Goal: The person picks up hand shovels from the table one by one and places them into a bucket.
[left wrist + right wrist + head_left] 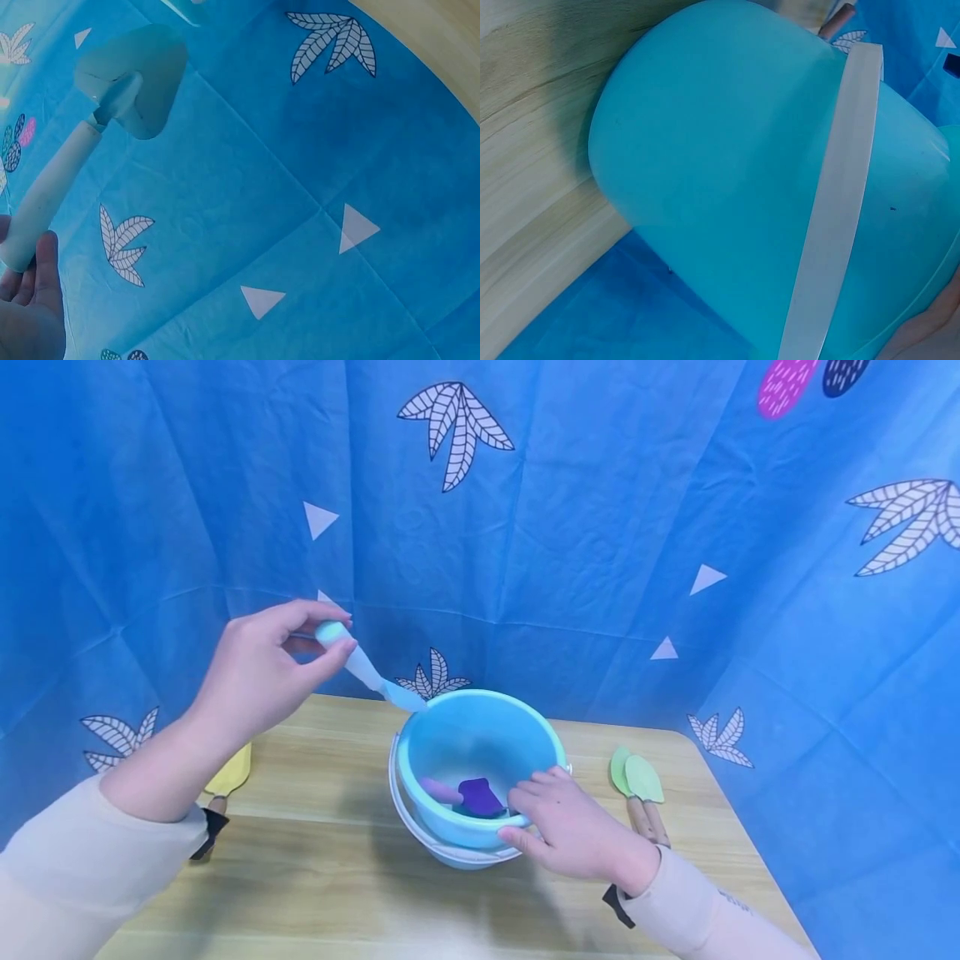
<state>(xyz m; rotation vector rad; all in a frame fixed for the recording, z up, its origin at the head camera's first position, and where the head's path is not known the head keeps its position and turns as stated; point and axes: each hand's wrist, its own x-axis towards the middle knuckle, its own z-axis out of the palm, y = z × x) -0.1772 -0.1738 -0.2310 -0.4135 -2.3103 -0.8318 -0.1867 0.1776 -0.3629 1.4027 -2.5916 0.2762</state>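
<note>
- Two hands, both occupied: left hand [270, 647] pinching a handle's butt end between thumb and fingers; right hand [573, 822] gripping a rim, fingers over the lip, thumb outside.
- One light-blue hand trowel [363, 667], pale handle, spade-shaped blade; held aslant by the left hand, blade lowest, at the bucket's far left rim.
- One light-blue bucket [483, 722], on the wooden desk [315, 877]; pale bail [840, 195] hanging down the near side.
- One purple trowel [480, 797], lilac handle, lying inside the bucket.
- Handling, judged: a pinch so far from the blade leaves the trowel free to swing; firm thumb pressure and a small lift would carry the blade over the lip without a knock.
- Handling, judged: a steady right-hand hold should stop the bucket tipping; the blade is best kept clear of those fingers and lowered gently beside the purple trowel.
- Uncertain: whether the blade touches the rim or merely overlaps it in the head view.
- Partly hidden: one yellow tool [232, 771], behind the left forearm; two green trowels [645, 779], handle ends behind the right forearm; the bucket's near floor, behind its own rim.
- Cut off: the right hand, a sliver at the corner of the right wrist view; a pale-blue edge topping the left wrist view, unidentified.
</note>
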